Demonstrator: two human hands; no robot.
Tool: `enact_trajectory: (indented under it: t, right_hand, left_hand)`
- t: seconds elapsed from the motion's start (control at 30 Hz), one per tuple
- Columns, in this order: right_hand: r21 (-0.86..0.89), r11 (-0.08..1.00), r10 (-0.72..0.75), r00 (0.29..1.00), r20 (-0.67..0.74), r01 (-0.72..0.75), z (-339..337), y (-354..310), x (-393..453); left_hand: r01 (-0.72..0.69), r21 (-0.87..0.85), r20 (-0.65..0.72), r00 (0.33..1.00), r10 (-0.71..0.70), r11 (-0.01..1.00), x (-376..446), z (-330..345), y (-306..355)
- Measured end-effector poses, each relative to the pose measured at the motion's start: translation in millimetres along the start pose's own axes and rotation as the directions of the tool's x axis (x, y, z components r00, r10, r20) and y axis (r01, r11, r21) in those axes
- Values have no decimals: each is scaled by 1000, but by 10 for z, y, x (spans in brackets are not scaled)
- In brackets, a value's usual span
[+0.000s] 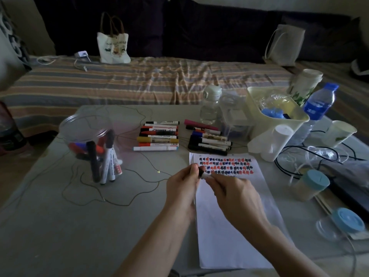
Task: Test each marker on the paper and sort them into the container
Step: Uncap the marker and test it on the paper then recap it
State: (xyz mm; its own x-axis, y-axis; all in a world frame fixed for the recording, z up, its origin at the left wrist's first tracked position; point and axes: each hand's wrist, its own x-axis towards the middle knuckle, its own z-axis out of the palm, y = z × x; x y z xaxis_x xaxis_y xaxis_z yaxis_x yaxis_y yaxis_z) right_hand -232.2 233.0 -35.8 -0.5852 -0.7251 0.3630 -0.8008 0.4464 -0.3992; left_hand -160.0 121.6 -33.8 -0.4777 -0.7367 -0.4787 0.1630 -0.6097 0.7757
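Gripping marker (204, 174) — both hands (capped)

1. The room is dim, lit softly from one side.
2. A grey table (50, 226) fills the foreground.
3. Behind it runs a bed (139, 80) under a rumpled sheet striped in orange and grey.
4. Dark cushions (199, 31) line the pale wall (299, 4) at the back.
5. 2 pale tote bags (113, 47) stand on the bed, well apart.
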Motion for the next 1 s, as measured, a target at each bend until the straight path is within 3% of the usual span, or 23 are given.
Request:
enact_trajectory:
  t: [0.07,0.1,0.13,0.2,0.27,0.33,0.43,0.53,0.57,0.6,0.67,0.7,0.73,0.83,1.0]
  right_hand:
    - [-22,1000,13,1000,-13,-14,-50,142,-66]
    - [8,999,45,999,4,-45,-67,245,-116]
    - [48,994,91,995,42,-93,-76,334,-160]
    - [127,971,184,974,132,-201,-36,460,-211]
    - [183,947,230,955,190,-264,24,477,-210]
    - [231,938,214,957,194,-257,44,484,-174]
    - [332,914,180,966,184,-233,30,559,-81]
    - [479,832,227,960,167,-280,-24,623,15]
    - [573,752,275,945,176,-326,-67,646,48]
    - [699,607,337,919,207,-379,-105,679,77]
    - [877,168,410,841,352,-449,-186,777,138]
    - [897,8,411,819,400,-442,-219,840,159]
    - [901,-54,404,815,414,-431,-232,896,169]
    - [886,59,417,818,397,-460,-200,968,170]
    - [647,595,487,854,182,-477,-71,1063,246]
  left_hand:
    - [-22,-150,-128,992,3,988,210,-149,130]
    - [-80,-143,-150,987,58,986,307,-250,194]
    - [-149,-65,-97,985,142,987,351,-336,230]
    - [-279,220,145,957,251,935,330,-399,168]
    - [-437,514,326,896,303,738,308,-381,12]
    - [-588,653,468,809,356,477,408,-373,-137]
    - [-691,696,592,707,388,196,634,-384,-191]
    - [-729,685,668,640,381,24,823,-386,-240]
    - [-732,681,678,629,379,-2,892,-395,-252]
    - [-735,678,686,621,378,-23,952,-415,-269]
    - [-739,671,694,598,401,-58,1032,-461,-324]
    - [-739,669,693,587,419,-70,1052,-471,-346]
    - [-740,666,695,574,432,-88,1058,-474,-355]
    - [-752,645,724,544,424,-137,1047,-463,-337]
    - [-776,618,739,518,431,-128,1061,-472,-347]
